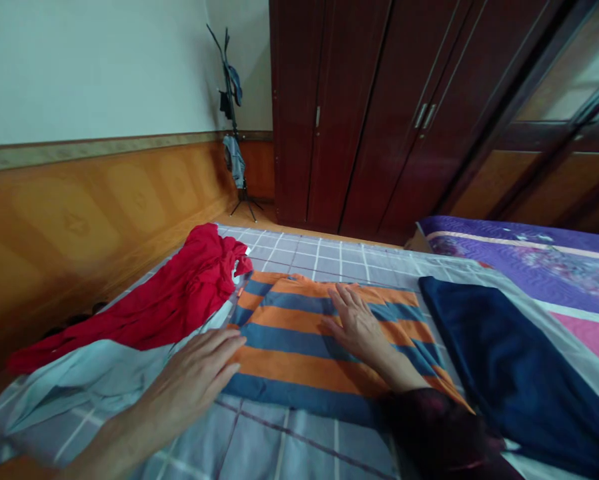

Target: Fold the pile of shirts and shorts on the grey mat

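Observation:
An orange and blue striped shirt [294, 340] lies spread on the bed in front of me. My right hand [354, 323] is over its upper middle, palm down with the fingers stretched out; it seems to rest on the cloth. At the shirt's left edge is my left hand [199, 363], fingers extended and holding nothing. Whether its fingertips press on the fabric I cannot tell. Left of the shirt, a rumpled red garment [179, 287] lies partly over a pale grey-white garment [99, 373]. A dark navy folded garment [509, 360] lies to the right.
Under the clothes is a grey checked bedsheet [279, 433]. A purple floral bedcover [519, 247] lies beyond it on the right. Dark red wardrobes [359, 120] stand behind the bed. A coat stand [233, 120] with hanging items is in the corner.

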`<state>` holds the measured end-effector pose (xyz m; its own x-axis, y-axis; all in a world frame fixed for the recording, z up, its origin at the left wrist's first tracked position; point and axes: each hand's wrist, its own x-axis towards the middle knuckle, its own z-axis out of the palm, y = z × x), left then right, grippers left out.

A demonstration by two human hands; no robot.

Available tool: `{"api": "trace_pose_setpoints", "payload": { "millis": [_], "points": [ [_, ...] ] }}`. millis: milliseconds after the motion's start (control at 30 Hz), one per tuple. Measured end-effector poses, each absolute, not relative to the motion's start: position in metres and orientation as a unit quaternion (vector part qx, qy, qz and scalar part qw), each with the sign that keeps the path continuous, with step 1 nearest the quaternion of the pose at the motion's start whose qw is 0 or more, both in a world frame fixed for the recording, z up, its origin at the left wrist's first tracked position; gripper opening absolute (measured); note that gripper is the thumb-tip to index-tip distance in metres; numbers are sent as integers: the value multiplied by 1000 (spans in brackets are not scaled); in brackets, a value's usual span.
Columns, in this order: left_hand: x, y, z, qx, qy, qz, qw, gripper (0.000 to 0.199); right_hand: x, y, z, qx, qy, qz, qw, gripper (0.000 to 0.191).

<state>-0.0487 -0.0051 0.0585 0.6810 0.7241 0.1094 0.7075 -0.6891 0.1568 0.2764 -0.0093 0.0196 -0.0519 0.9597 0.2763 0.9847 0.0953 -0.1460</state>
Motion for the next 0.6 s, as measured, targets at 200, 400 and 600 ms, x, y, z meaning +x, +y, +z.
{"api": "trace_pose_setpoints", "payload": {
  "millis": [200, 400, 600],
  "points": [
    [-17, 28, 40, 965, 248, 34, 71, 49, 359, -92, 28, -736, -650, -66, 178, 50],
    [3, 61, 19, 965, 236, 26, 113, 60, 381, -154, 28, -829, -542, 35, 135, 49],
    [-6, 71, 5, 929, 259, 191, 180, 47, 382, -135, 40, -899, -417, 108, 79, 42]
  ]
}}
